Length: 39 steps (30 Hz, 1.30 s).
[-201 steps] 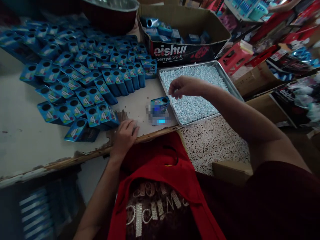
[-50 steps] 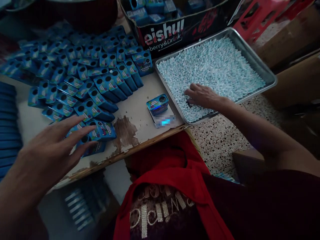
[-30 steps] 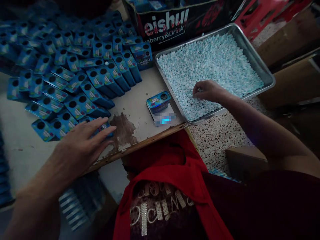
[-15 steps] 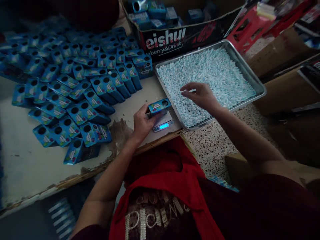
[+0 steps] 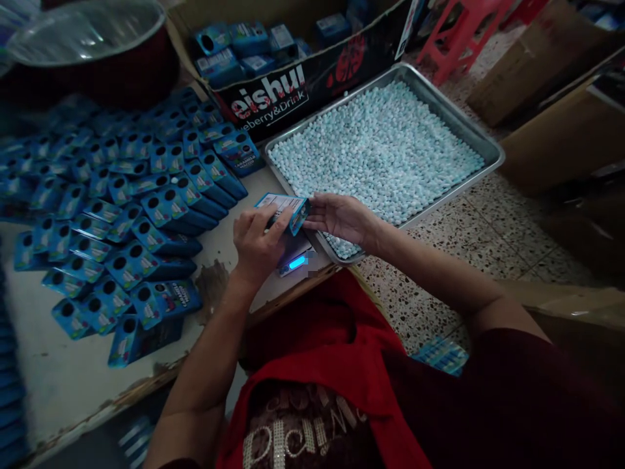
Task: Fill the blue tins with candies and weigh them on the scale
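My left hand (image 5: 258,238) grips a small blue candy box (image 5: 297,218), now lying tipped on its side with one end toward the right. At that end my right hand (image 5: 344,221) is held with its fingers stretched out, close to or touching the box; whether candies lie in the palm is hidden. Under the box sits a small scale (image 5: 288,264) with a lit blue display. Just beyond my right hand is a metal tray (image 5: 491,146) spread with pale blue and white candies (image 5: 381,150).
Many blue boxes (image 5: 129,260) with round holes on top stand crowded on the left of the worn table (image 5: 63,391). Behind are a black-printed carton (image 5: 288,91) holding more boxes and a large metal-rimmed bowl (image 5: 92,55). A red stool (image 5: 463,36) stands far right.
My left hand has tipped the box from upright toward the right. My right hand has come from above the tray to the box's end. The camera view has shifted.
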Motion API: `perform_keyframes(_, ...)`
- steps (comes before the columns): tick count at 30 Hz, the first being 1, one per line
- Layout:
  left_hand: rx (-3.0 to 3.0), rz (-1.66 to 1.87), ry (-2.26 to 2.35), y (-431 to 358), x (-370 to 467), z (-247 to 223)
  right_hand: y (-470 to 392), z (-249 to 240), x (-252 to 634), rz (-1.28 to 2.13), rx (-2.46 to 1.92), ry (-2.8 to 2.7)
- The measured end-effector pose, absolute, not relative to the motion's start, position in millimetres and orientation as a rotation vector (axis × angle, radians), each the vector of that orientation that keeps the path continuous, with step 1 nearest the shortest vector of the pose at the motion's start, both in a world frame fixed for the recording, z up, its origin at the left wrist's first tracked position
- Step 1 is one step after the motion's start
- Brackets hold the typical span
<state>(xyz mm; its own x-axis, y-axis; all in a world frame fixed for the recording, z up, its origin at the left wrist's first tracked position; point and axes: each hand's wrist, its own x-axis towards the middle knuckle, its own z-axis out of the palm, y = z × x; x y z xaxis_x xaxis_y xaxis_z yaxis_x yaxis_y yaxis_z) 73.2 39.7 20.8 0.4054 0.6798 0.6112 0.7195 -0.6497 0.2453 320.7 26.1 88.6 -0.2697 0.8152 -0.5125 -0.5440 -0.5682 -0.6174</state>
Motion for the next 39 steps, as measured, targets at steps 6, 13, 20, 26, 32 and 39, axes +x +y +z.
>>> perform_keyframes(6,-2.563,-1.145,-1.184,26.3,65.7,44.0,20.2,103.1,322.0,1.933,-0.968,-0.512)
perform_keyframes(13,-2.686,-1.066,-1.202,30.4,67.3,41.9,28.9,93.5,319.3,1.961,-1.071,-0.486)
perform_keyframes(20,-2.703,-1.017,-1.196,23.6,51.3,49.4,35.2,92.0,305.5,2.018,-1.056,-0.537)
perform_keyframes(26,-2.603,-1.126,-1.327,33.4,49.6,48.2,43.1,97.9,303.7,1.966,-1.141,-0.557)
perform_keyframes(32,-2.439,-1.277,-1.464,28.6,78.6,40.9,49.3,96.0,314.7,1.906,-1.119,-0.718)
perform_keyframes(39,-2.470,-1.828,-1.889,34.9,81.6,29.9,53.3,106.7,356.1,1.055,-1.444,-1.763)
